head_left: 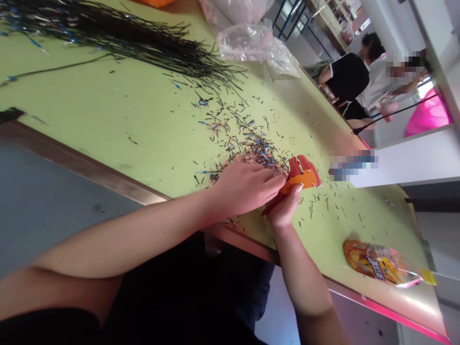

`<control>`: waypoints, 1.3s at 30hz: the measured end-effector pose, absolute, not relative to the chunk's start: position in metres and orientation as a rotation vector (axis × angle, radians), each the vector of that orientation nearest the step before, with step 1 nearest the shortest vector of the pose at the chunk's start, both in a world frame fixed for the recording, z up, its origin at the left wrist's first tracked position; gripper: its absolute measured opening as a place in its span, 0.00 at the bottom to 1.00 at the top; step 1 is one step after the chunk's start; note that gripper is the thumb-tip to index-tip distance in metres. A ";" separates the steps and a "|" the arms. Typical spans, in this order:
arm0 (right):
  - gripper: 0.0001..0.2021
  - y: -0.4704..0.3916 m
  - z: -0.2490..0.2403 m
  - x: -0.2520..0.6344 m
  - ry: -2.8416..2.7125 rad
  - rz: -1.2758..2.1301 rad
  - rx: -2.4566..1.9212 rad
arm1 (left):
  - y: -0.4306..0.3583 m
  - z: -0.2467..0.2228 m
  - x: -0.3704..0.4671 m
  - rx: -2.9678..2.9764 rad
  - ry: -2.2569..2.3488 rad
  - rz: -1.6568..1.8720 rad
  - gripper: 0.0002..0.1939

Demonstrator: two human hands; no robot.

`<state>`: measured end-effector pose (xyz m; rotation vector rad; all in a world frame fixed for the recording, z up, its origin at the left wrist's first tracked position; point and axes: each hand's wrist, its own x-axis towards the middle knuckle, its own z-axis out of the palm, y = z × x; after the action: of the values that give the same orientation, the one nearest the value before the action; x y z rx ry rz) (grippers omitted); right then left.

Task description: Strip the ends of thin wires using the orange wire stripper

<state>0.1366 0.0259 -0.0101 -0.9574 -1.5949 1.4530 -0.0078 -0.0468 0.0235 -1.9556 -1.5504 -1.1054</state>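
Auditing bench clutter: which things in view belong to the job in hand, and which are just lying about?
Likely in the job:
orange-red hand tool
black wires
scattered clippings

Likely just lying about:
drink bottle
plastic bags

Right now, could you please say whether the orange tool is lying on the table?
No, the right hand holds the orange tool, with the left hand close by.

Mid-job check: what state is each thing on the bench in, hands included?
Left hand: fingers curled beside the stripper; anything held is hidden.
Right hand: closed around the stripper.
Stripper: held; jaw opening unclear.
Wires: lying bunched, ends splayed.
Scraps: scattered, heaped by the left hand.
Bag: crumpled.
Bottle: capped.
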 end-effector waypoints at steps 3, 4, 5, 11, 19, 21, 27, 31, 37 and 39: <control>0.37 0.025 -0.011 0.137 -1.518 1.390 -0.951 | -0.046 0.021 -0.007 -1.987 -1.579 -1.077 0.07; 0.36 0.025 -0.012 0.137 -1.525 1.382 -0.942 | -0.046 0.020 -0.007 -2.002 -1.594 -1.069 0.06; 0.36 0.025 -0.013 0.137 -1.537 1.376 -0.930 | -0.046 0.019 -0.007 -2.015 -1.609 -1.063 0.06; 0.29 0.023 -0.015 0.137 -1.408 1.387 -0.923 | -0.045 0.017 -0.008 -2.044 -1.653 -1.092 0.08; 0.28 0.025 -0.016 0.139 -1.369 1.471 -0.931 | -0.044 0.016 -0.006 -2.028 -1.657 -1.103 0.08; 0.29 0.027 -0.017 0.141 -1.344 1.507 -0.986 | -0.044 0.016 -0.006 -2.016 -1.637 -1.116 0.08; 0.30 0.026 -0.018 0.145 -1.349 1.476 -1.092 | -0.043 0.017 -0.005 -1.994 -1.609 -1.140 0.09; 0.35 0.025 -0.012 0.139 -1.418 1.492 -1.024 | -0.042 0.016 -0.005 -1.998 -1.626 -1.148 0.11; 0.35 0.032 0.008 0.131 -1.399 1.737 -0.794 | -0.039 0.014 -0.011 -1.978 -1.754 -1.271 0.13; 0.35 0.035 0.013 0.133 -1.375 1.792 -0.783 | -0.038 0.015 -0.014 -1.963 -1.818 -1.385 0.14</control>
<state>0.1327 0.0349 0.0128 -0.7830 -1.3749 1.7920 -0.0139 -0.0378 0.0146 -1.9630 -1.8182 -1.3853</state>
